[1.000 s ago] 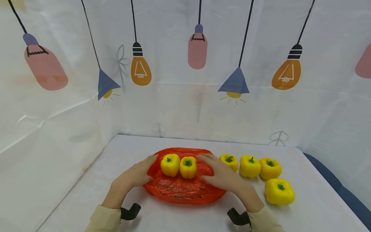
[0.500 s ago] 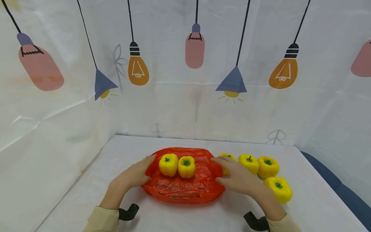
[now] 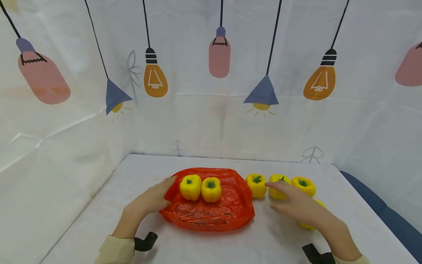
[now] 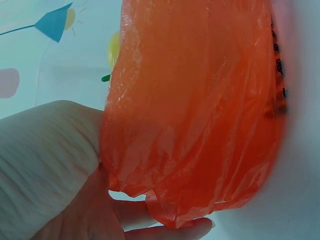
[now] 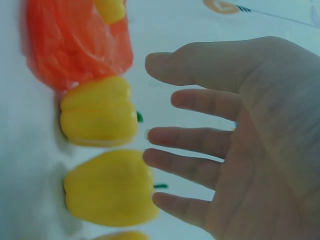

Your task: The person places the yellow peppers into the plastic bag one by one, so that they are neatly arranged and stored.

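Note:
A crumpled red plastic bag (image 3: 211, 216) lies spread in the middle of the white table. Two yellow bell peppers, a left one (image 3: 190, 187) and a right one (image 3: 211, 190), sit side by side on it. My left hand (image 3: 151, 197) rests at the bag's left edge, its fingers extended; in the left wrist view the plastic (image 4: 195, 125) partly covers them. Above the loose yellow peppers at the right hovers my right hand (image 3: 295, 205), fingers spread and holding nothing. Its fingertips are close to a stemmed pepper (image 5: 112, 190) in the right wrist view.
Right of the bag stand more yellow peppers: one close to its edge (image 3: 256, 186), one farther right (image 3: 304, 185), and one nearer the front (image 3: 308, 226), partly hidden by my right hand. A lamp-patterned white sheet (image 3: 197, 121) hangs behind the table.
My right hand has left the bag's right side and moved right, over the loose peppers. The left hand stays at the bag's left edge.

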`<state>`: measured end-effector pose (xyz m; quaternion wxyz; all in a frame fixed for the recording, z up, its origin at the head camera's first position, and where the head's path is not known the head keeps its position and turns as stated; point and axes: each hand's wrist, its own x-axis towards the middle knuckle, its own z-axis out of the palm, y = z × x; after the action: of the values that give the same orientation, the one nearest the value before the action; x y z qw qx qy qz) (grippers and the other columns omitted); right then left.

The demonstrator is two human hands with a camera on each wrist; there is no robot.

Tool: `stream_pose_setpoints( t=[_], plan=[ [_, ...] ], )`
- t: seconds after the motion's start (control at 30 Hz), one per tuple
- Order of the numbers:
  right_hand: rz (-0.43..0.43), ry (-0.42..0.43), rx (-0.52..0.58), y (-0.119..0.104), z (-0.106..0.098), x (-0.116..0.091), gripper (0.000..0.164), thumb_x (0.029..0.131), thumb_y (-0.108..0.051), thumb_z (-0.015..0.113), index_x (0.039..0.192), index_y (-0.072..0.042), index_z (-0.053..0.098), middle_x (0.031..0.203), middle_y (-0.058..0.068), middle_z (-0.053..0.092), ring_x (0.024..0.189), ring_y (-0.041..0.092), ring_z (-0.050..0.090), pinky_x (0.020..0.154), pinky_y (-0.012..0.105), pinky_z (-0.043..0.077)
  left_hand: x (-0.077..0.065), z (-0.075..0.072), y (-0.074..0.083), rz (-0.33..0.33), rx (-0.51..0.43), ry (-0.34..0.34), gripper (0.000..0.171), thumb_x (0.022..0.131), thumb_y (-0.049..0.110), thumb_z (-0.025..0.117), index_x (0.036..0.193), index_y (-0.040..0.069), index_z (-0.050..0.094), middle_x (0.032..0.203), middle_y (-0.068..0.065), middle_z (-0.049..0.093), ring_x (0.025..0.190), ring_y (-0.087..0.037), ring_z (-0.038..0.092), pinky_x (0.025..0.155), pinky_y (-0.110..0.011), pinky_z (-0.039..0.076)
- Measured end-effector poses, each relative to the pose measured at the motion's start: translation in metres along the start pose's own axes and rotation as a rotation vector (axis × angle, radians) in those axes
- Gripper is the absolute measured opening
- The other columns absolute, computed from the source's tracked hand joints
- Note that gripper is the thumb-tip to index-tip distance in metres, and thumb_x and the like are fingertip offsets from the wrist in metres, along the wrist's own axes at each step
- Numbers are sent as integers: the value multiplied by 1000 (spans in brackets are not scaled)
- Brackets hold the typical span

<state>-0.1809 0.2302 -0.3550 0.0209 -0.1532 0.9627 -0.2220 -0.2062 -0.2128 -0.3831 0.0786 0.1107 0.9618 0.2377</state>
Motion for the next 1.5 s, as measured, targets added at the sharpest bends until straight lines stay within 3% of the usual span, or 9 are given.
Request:
stream_pose_setpoints(
  t=[0.13, 0.33, 0.5, 0.83, 1.03, 1.2, 1.5],
  plan=[
    [2, -28, 6, 11, -9, -7, 63, 85, -44, 73, 140, -20, 56, 145, 8, 56, 132, 36, 52, 104, 63, 45, 0, 0, 0, 3, -2, 0, 81, 87, 5, 67, 157, 12, 29, 162, -18, 29, 147, -41, 32, 116, -63, 31],
    [-23, -43, -28, 32, -15, -13, 61, 82, -33, 78, 136, -12, 59, 136, 12, 62, 121, 35, 60, 100, 61, 48, -1, 0, -2, -1, -2, -3, 80, 86, 6, 67, 157, 11, 29, 162, -19, 29, 147, -41, 31, 116, -63, 31],
    [16, -79, -16, 46, -20, -19, 64, 79, -30, 80, 137, -13, 59, 135, 13, 63, 125, 40, 55, 100, 67, 43, -1, 0, -2, -2, -4, -8, 80, 86, 6, 67, 157, 9, 29, 161, -20, 30, 147, -42, 33, 115, -64, 32],
    [120, -156, 36, 72, -36, -27, 74, 77, -29, 80, 143, -10, 52, 145, 24, 51, 129, 50, 45, 96, 71, 43, -1, 1, -2, -3, -8, -7, 81, 86, 5, 67, 157, 11, 29, 162, -19, 30, 147, -41, 33, 115, -63, 33],
    [167, -191, 31, 85, -39, -29, 79, 74, -28, 82, 144, -9, 50, 144, 31, 47, 121, 47, 49, 92, 70, 46, -2, 1, -3, -2, -12, -10, 81, 86, 5, 68, 157, 10, 29, 162, -19, 30, 147, -41, 32, 115, -63, 32],
    [183, -219, 49, 90, -39, -28, 82, 73, -28, 83, 145, -8, 48, 141, 30, 49, 112, 38, 52, 90, 67, 48, -2, 0, -2, -3, -16, -11, 81, 86, 6, 68, 157, 9, 29, 162, -20, 29, 147, -42, 32, 116, -63, 31],
    [153, -178, 62, 86, -38, -28, 80, 73, -26, 84, 143, -10, 50, 138, 26, 53, 108, 32, 53, 89, 62, 51, 1, 1, -2, 8, 3, -8, 79, 86, 5, 67, 156, 9, 30, 161, -19, 30, 147, -41, 32, 116, -62, 32]
  ],
)
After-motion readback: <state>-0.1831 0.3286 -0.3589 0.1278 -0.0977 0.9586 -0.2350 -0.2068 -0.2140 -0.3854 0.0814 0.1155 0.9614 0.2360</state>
